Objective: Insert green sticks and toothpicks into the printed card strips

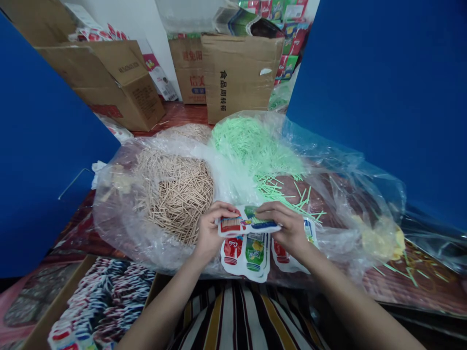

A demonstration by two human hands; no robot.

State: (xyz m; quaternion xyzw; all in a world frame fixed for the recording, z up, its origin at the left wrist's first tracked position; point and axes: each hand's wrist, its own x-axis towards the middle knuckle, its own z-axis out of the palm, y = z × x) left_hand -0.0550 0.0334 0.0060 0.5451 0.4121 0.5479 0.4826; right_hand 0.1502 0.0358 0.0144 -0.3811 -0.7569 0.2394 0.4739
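Note:
Both my hands hold one flat printed packet (248,224) shaped like two bottles, tilted away from me. My left hand (211,226) pinches its left end, thumb and fingers closed on the edge. My right hand (286,223) grips the right end, with its fingers bent over the top. Below it lie more packets (245,255), marked Cola in red and Sprite in green, partly overlapping. Another packet (282,255) lies under my right hand, mostly hidden. Beyond my left hand is a heap of thin brown sticks (186,194); beyond my right, light green sticks (251,146).
Clear plastic bags (120,214) spread under and around both heaps. An open carton (82,277) full of stacked packets stands low at the left. Cardboard boxes (241,80) line the back. Blue panels (386,87) rise on both sides. Loose green sticks (412,274) lie at the right.

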